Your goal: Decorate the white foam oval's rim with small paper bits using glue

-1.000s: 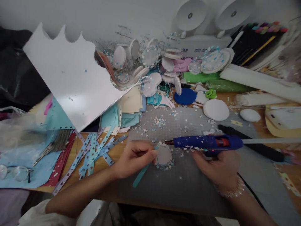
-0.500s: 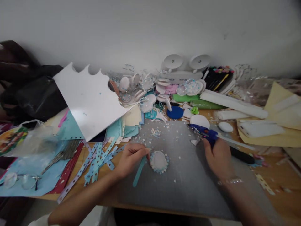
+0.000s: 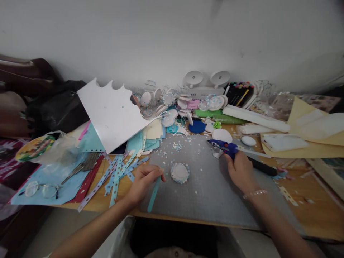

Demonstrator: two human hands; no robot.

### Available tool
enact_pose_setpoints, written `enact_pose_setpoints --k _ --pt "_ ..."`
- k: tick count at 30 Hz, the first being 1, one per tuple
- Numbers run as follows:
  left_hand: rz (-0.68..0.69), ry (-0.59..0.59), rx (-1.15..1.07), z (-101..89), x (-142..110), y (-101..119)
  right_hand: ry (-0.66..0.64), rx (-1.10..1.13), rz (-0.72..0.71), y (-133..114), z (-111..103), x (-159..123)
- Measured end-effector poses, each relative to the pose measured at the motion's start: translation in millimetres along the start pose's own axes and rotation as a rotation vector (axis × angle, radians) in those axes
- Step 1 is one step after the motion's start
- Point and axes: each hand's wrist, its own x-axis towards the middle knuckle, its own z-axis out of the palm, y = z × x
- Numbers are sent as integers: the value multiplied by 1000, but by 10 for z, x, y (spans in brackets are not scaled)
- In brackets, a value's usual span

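My left hand (image 3: 143,181) pinches the top of a long teal paper strip (image 3: 153,195) that lies on the grey mat (image 3: 199,193). Just to its right a small white disc edged with blue bits (image 3: 180,172) rests on the mat, untouched. My right hand (image 3: 239,171) grips the handle of a blue glue gun (image 3: 224,147) at the mat's far right, nozzle pointing left and away from the disc. A bracelet circles that wrist.
A heap of white and blue discs (image 3: 166,104), a big white card with a scalloped edge (image 3: 113,113), punched blue strips (image 3: 118,170), glasses (image 3: 40,189), scissors (image 3: 82,167), markers (image 3: 239,91) and rolled white foam (image 3: 255,118) crowd the wooden desk (image 3: 309,200).
My right hand carried the glue gun away from the disc to the right and back. My left hand let go of the disc's edge and kept the strip. The camera tilted up.
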Motion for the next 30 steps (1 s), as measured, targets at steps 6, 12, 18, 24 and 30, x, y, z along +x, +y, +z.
enact_pose_setpoints --k 6,12,18,24,30 --pt "-30 17 -39 43 -21 -27 -8 -77 16 -67 -188 -183" --pt "-110 64 -138 185 68 66 3 -215 -134 -110 -923 -636" --pt "-248 37 -322 467 216 234 87 233 -471 -723 -1252 -502" --pt "-186 20 -364 609 316 324 316 394 -786 -1237 -965 -201" --pt "-128 12 -253 582 423 426 451 526 -839 -1093 -789 -25"
